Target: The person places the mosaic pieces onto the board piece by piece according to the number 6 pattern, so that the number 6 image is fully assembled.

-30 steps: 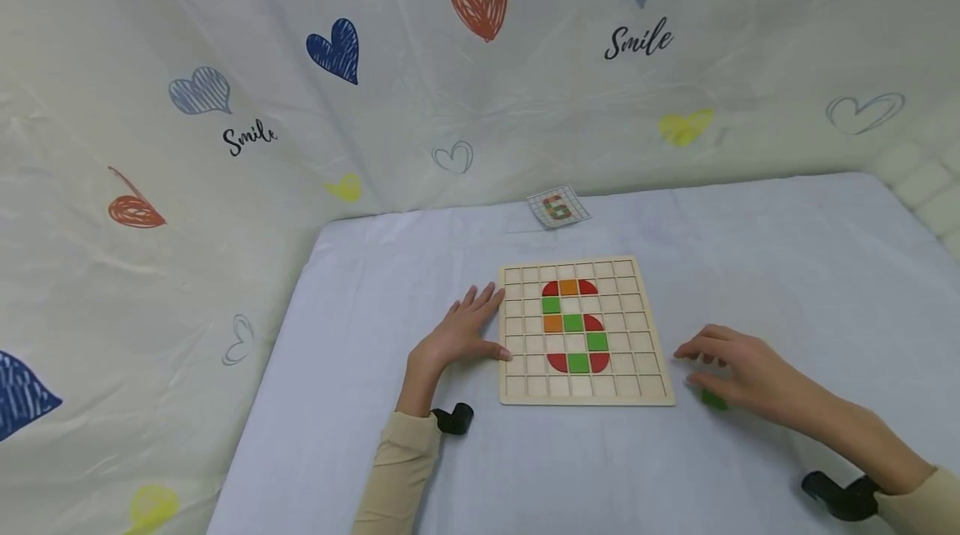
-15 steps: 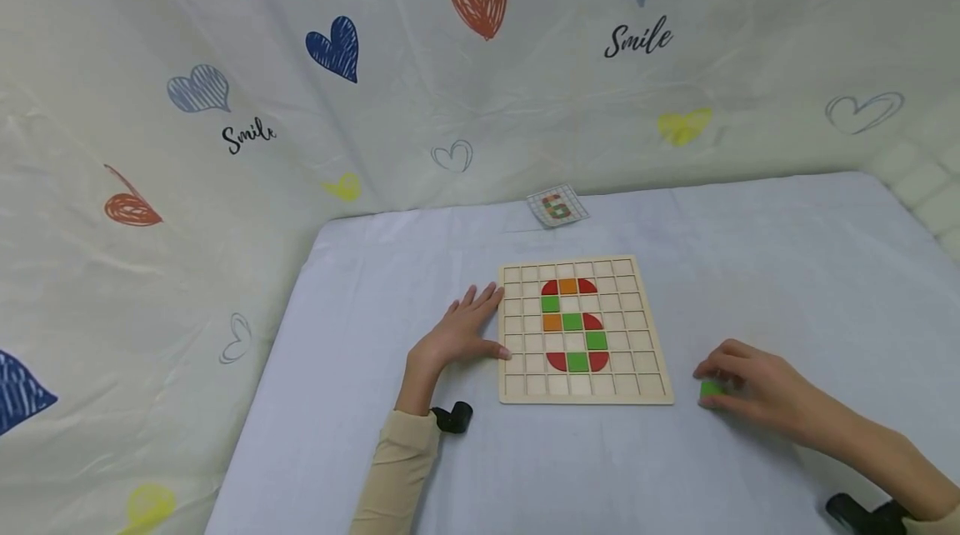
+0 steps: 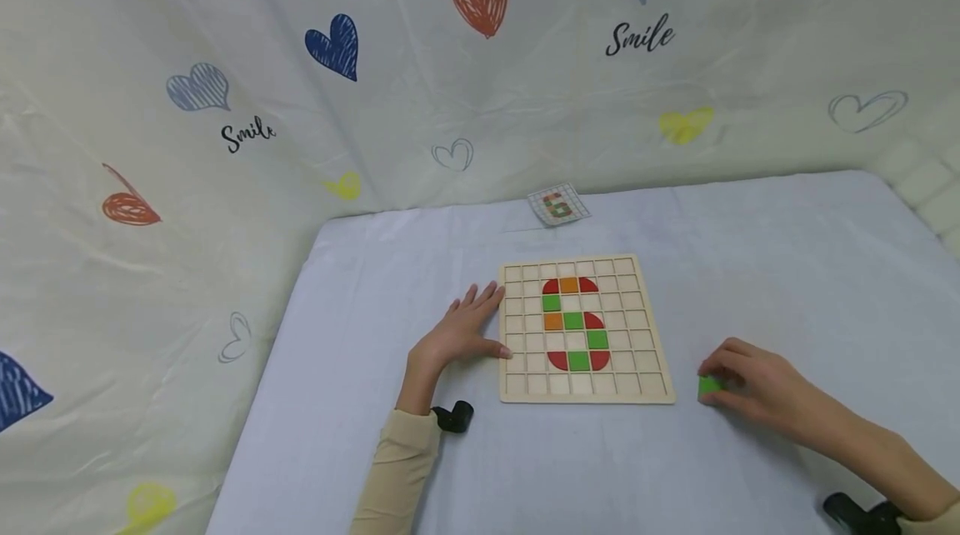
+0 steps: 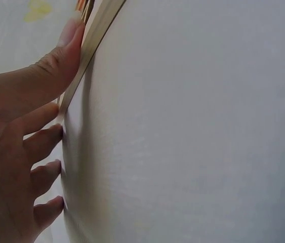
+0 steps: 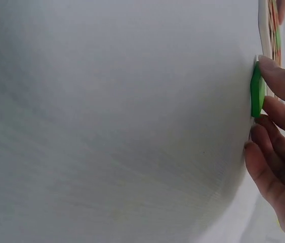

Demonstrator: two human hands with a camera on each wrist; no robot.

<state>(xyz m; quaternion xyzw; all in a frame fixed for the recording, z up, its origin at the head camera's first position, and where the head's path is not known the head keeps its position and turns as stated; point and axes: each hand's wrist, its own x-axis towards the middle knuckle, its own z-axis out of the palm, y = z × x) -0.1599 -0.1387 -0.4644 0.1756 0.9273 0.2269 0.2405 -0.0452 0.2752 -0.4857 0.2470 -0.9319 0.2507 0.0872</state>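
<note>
A wooden grid board lies flat on the table with several red rounded, orange square and green square tiles inlaid in an S-like shape. Along its left side rests my left hand, fingers spread and straight. The thumb overlaps the board's edge, as the left wrist view also shows. To the board's right, my right hand pinches a green square tile between thumb and fingers. In the right wrist view that tile is low at the white cloth, its far side partly covered by fingertips.
A small card printed with a coloured grid figure lies behind the board, near the table's back edge. White cloth covers the table. Behind stands a pale curtain with printed hearts. Black wrist straps show at both sleeves.
My right hand has drawn back slightly to the right and lowered onto the green tile, closing thumb and fingers on it. The left hand and board have stayed put.
</note>
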